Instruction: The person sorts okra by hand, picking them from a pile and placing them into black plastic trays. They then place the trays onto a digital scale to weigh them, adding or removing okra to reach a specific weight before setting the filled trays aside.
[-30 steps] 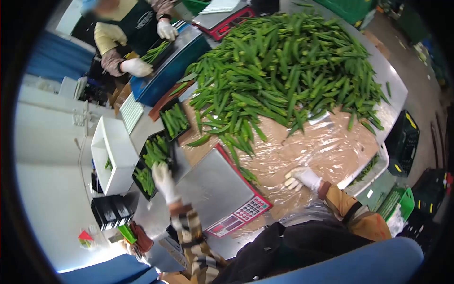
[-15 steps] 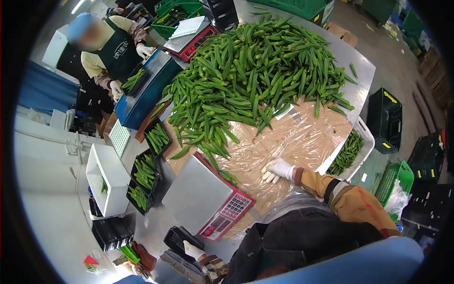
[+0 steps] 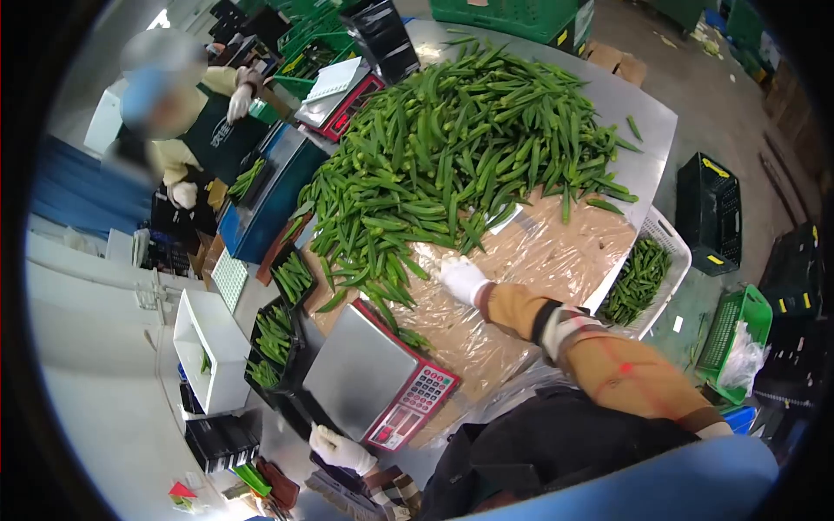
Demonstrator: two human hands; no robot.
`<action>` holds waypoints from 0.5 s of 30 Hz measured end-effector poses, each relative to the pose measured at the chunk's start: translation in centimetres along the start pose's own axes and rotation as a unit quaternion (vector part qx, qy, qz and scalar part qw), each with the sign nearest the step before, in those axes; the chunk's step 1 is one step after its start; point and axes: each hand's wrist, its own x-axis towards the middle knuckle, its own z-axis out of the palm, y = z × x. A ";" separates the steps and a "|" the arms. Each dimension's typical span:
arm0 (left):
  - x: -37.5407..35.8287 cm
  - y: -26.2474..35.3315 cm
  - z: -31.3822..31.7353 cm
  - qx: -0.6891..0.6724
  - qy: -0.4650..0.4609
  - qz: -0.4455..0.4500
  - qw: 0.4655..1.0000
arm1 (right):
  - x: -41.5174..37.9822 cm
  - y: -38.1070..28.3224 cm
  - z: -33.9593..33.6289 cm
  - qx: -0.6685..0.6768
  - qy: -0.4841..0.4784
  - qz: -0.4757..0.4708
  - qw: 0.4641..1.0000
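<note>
My right hand (image 3: 463, 280), in a white glove, is over the plastic-covered cardboard (image 3: 556, 252) just below the near edge of the okra pile (image 3: 469, 139). Its fingers reach forward and nothing shows in them. At the lower left, my gloved left hand (image 3: 341, 449) grips the end of a black tray (image 3: 300, 412) beside the scale. A red-edged scale (image 3: 360, 369) with a bare metal plate lies between my hands. Black trays holding okra (image 3: 274, 334) stand left of the scale, and a few loose okra lie against its far right edge.
Across the table a co-worker (image 3: 217, 122) stands near a second scale (image 3: 337, 106). A white crate of okra (image 3: 647, 278) is at the right, with a green basket (image 3: 734, 343) and a dark crate (image 3: 708, 213) beyond. Stacked black trays (image 3: 221, 441) sit lower left.
My right hand has moved up and left to the okra pile's edge. My left hand has brought the black tray up and left alongside the scale. The co-worker's hand has lifted.
</note>
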 end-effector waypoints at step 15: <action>-1.1 2.3 5.7 0.056 -0.224 0.040 0.972 | -21.3 19.3 -18.5 -0.038 -0.321 0.291 0.901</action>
